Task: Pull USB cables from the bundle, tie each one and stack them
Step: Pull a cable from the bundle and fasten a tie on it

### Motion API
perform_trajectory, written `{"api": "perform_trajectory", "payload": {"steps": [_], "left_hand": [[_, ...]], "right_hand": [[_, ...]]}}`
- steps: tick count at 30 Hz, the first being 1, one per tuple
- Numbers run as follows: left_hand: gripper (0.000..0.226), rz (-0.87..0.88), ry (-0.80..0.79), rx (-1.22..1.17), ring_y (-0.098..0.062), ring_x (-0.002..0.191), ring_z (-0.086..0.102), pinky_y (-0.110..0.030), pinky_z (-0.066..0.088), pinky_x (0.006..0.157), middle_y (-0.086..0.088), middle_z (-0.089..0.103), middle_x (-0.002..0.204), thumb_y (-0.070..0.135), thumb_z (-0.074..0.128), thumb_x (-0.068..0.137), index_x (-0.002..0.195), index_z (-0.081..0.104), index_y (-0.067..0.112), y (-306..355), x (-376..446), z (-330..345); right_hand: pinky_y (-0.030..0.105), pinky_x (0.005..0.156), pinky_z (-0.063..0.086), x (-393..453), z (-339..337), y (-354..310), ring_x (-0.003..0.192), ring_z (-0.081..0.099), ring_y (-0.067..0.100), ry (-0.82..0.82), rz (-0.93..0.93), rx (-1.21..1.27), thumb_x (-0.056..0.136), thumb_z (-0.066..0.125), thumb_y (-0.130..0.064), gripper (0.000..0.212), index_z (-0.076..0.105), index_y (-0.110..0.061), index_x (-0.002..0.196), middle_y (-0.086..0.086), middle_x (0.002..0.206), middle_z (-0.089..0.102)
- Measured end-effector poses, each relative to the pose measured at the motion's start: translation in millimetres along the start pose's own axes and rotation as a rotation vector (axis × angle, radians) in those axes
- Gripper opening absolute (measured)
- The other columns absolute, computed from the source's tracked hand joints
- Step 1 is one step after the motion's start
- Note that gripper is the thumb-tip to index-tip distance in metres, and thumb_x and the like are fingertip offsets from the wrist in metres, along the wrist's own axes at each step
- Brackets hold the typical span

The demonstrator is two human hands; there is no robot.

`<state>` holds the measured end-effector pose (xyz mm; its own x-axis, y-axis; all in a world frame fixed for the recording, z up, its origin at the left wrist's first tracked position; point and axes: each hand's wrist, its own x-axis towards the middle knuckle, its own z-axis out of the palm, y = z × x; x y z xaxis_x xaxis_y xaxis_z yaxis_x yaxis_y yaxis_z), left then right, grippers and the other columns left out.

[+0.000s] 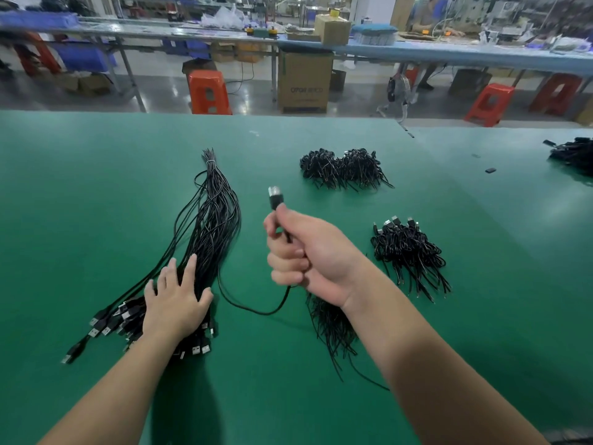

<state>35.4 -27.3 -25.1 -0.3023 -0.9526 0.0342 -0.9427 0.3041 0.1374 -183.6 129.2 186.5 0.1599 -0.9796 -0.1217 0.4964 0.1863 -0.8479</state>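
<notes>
Presently: left hand [175, 301] flat, fingers straight, pressing bundle [211, 226]; right hand [301, 256], beside bundle, fisted around USB cable [276, 197].

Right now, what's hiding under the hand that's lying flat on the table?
Under the left hand lies the bundle of black USB cables, near its plug end. Plugs stick out around the hand; the ones directly beneath it are covered.
</notes>
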Motion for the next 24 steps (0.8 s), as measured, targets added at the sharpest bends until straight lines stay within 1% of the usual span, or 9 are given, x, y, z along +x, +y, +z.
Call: {"api": "perform_trajectory", "payload": {"steps": [3, 6, 9, 12, 14, 16, 18, 21, 24], "left_hand": [[0.075, 0.195, 0.172, 0.038, -0.034, 0.146, 0.025, -0.057, 0.016, 0.118, -0.020, 0.028, 0.157, 0.031, 0.058, 0.093, 0.157, 0.020, 0.034, 8.3, -7.5, -3.4], [0.057, 0.395, 0.055, 0.075, -0.032, 0.150, 0.020, -0.050, 0.016, 0.120, -0.014, 0.031, 0.159, 0.021, 0.055, 0.093, 0.147, 0.044, 0.034, 29.3, -9.5, -5.9], [0.032, 0.495, 0.007, -0.073, -0.031, 0.135, 0.045, -0.041, 0.032, 0.113, -0.013, 0.047, 0.149, 0.025, 0.050, 0.099, 0.127, 0.063, 0.024, 61.2, -18.0, -12.8], [0.031, 0.465, 0.021, -0.272, -0.025, 0.113, 0.059, -0.036, 0.046, 0.097, -0.003, 0.060, 0.133, 0.032, 0.041, 0.104, 0.126, 0.059, 0.020, 93.0, -34.7, -26.5], [0.031, 0.451, -0.105, -0.210, -0.024, 0.098, 0.063, -0.036, 0.050, 0.083, 0.000, 0.065, 0.119, 0.040, 0.031, 0.106, 0.124, 0.052, 0.025, 107.3, -45.7, -34.2], [0.034, 0.468, -0.213, -0.070, -0.027, 0.090, 0.063, -0.037, 0.048, 0.075, -0.001, 0.067, 0.107, 0.044, 0.025, 0.106, 0.121, 0.049, 0.026, 114.5, -53.2, -42.5], [0.038, 0.479, -0.287, -0.064, -0.026, 0.089, 0.064, -0.039, 0.052, 0.079, -0.003, 0.068, 0.105, 0.047, 0.027, 0.105, 0.124, 0.050, 0.024, 117.6, -55.7, -51.3], [0.041, 0.443, -0.552, -0.172, -0.019, 0.081, 0.071, -0.037, 0.055, 0.086, -0.004, 0.068, 0.114, 0.053, 0.041, 0.101, 0.130, 0.052, 0.026, 115.0, -57.9, -69.9], [0.057, 0.500, -0.630, -0.140, -0.011, 0.103, 0.066, -0.032, 0.051, 0.098, 0.004, 0.066, 0.123, 0.062, 0.058, 0.090, 0.137, 0.054, 0.030, 105.5, -51.1, -92.4]], "right_hand": [[0.021, 0.041, 0.023, 5.0, -7.2, -8.4, 0.044, 0.020, 0.008, 0.109, -0.090, 0.162, 0.106, 0.041, -0.034, 0.034, 0.054, -0.014, 0.082, -0.006, 0.056, 0.024], [0.022, 0.043, 0.021, 8.5, -14.7, -14.8, 0.047, 0.018, 0.008, 0.188, -0.153, 0.297, 0.107, 0.040, -0.032, 0.034, 0.056, -0.013, 0.082, -0.005, 0.057, 0.023], [0.022, 0.046, 0.023, 9.6, -21.3, -24.6, 0.051, 0.019, 0.009, 0.264, -0.244, 0.309, 0.107, 0.039, -0.025, 0.030, 0.058, -0.008, 0.091, -0.005, 0.060, 0.026], [0.021, 0.048, 0.031, 9.0, -28.0, -41.3, 0.054, 0.025, 0.009, 0.323, -0.367, 0.285, 0.107, 0.039, -0.019, 0.028, 0.062, -0.004, 0.102, -0.005, 0.061, 0.033], [0.021, 0.050, 0.035, 7.0, -33.1, -52.5, 0.054, 0.030, 0.008, 0.341, -0.429, 0.262, 0.108, 0.040, -0.024, 0.029, 0.064, -0.009, 0.105, -0.005, 0.062, 0.038], [0.020, 0.047, 0.030, 4.2, -37.8, -58.8, 0.052, 0.027, 0.008, 0.349, -0.437, 0.186, 0.108, 0.039, -0.034, 0.030, 0.064, -0.017, 0.108, -0.006, 0.062, 0.038], [0.020, 0.040, 0.020, 1.7, -42.5, -58.1, 0.047, 0.018, 0.008, 0.362, -0.414, 0.089, 0.108, 0.037, -0.038, 0.033, 0.063, -0.018, 0.109, -0.006, 0.059, 0.030], [0.022, 0.039, 0.015, 1.2, -49.6, -47.5, 0.045, 0.016, 0.008, 0.381, -0.352, 0.026, 0.109, 0.034, -0.037, 0.043, 0.064, -0.009, 0.102, -0.005, 0.059, 0.026], [0.023, 0.045, 0.019, 2.6, -53.0, -33.1, 0.050, 0.024, 0.009, 0.373, -0.301, -0.017, 0.106, 0.038, -0.023, 0.033, 0.063, -0.003, 0.097, -0.004, 0.062, 0.037]]}}
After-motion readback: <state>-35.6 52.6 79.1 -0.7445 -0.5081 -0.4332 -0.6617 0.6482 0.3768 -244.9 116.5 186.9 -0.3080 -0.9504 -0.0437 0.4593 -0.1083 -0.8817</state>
